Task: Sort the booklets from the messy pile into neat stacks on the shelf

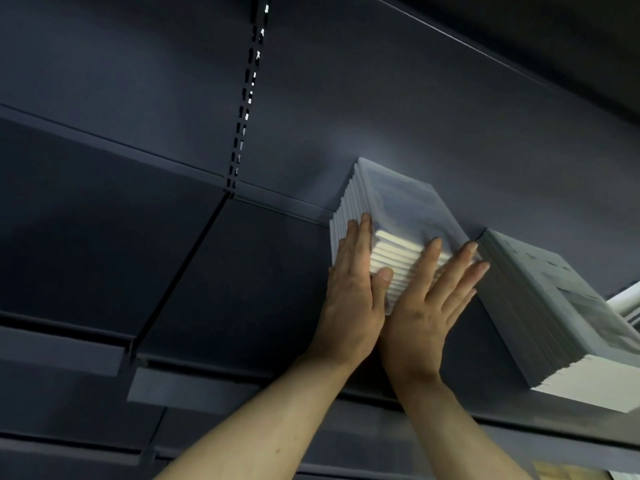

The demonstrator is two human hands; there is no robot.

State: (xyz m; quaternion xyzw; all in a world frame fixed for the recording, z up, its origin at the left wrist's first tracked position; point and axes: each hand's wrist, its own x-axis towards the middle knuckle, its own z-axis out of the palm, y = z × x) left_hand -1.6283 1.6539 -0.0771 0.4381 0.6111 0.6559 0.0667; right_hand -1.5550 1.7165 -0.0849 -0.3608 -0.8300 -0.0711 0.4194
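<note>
A: Booklets, item one: a stack [391,216] lying flat on the dark shelf [259,271], back edge close to the rear panel [381,109]. Location?

B: About 3 o'clock from frame centre. Pale covers, cream page edges facing the person; the layers sit slightly stepped, not flush.

A: Left hand [353,289]?

B: Flat against the stack's 9 o'clock side, fingers straight and together, thumb lying on the front page edges. It presses and grips nothing.

A: Right hand [433,299]?

B: Fingers straight and a little fanned, laid over the front edges and the 3 o'clock corner. Also pressing only. The two palms meet at their heels below the stack.

A: Item two?

B: Second stack [561,313], at 4 o'clock from the first, just beside it with a narrow gap between. Taller at the near end, page edges bright. Untouched by either hand.

A: Other fixtures?

B: Slotted upright [247,98] at 11 o'clock, running down to a seam between shelf panels. White tubes [625,301] at the far 3 o'clock edge, behind the second stack; what they are, I cannot tell.
</note>
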